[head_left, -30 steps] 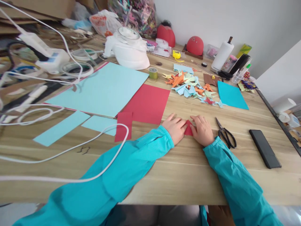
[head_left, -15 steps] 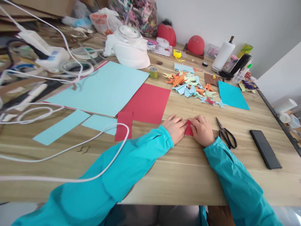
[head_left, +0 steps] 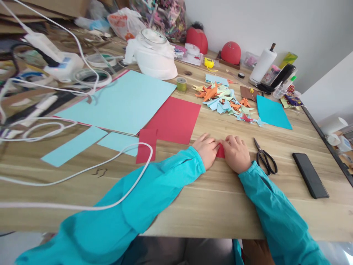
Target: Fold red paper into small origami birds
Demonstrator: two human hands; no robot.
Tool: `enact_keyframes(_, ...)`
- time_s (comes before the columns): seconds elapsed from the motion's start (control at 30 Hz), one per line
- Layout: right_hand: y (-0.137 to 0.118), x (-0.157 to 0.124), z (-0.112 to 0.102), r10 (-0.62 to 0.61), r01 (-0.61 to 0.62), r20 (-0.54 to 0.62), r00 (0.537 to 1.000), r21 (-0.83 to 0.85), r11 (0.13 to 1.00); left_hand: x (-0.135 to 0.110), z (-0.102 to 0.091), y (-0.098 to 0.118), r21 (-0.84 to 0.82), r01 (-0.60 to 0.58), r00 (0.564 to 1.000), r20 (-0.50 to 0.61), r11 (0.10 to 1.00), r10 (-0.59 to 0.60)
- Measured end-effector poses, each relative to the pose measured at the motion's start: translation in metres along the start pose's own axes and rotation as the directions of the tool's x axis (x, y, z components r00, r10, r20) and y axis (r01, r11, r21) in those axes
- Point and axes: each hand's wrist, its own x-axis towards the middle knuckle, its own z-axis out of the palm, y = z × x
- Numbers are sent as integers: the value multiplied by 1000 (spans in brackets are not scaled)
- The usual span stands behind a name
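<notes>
A small folded piece of red paper point(head_left: 220, 151) lies on the wooden table point(head_left: 209, 206), pinched between both hands. My left hand point(head_left: 206, 150) presses on its left side with fingers bent. My right hand point(head_left: 236, 154) covers its right side, fingers curled onto the paper. Most of the piece is hidden under my fingers. Both arms wear turquoise sleeves. Just behind my left hand lies a larger red sheet point(head_left: 173, 119), and a red strip point(head_left: 146, 146) lies to the left of it.
Black scissors point(head_left: 264, 159) lie right of my right hand, then a black phone point(head_left: 310, 174). A pile of folded paper shapes point(head_left: 224, 101) and a teal sheet point(head_left: 273, 112) sit further back. Large light-blue sheet point(head_left: 121, 101), white cables point(head_left: 82, 173) and clutter fill the left.
My hands have closed in on the red piece, so less of it shows. The view has shifted slightly.
</notes>
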Motion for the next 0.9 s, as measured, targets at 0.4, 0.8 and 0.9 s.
enact_keyframes(0.4, -4, -1, -4, 10, -9, 3, 1000, -30, 1000, 2, -2, 3, 42, -1, 1000, -10, 999, 1)
enact_keyframes(0.8, -8, -2, -2, 23, -23, -6, 1000, -96, 995, -5, 3, 5, 74, 27, 1000, 4, 997, -28)
enact_keyframes(0.9, -9, -2, -1, 29, -29, -4, 1000, -98, 995, -12, 0, 3, 79, 15, 1000, 23, 997, -17)
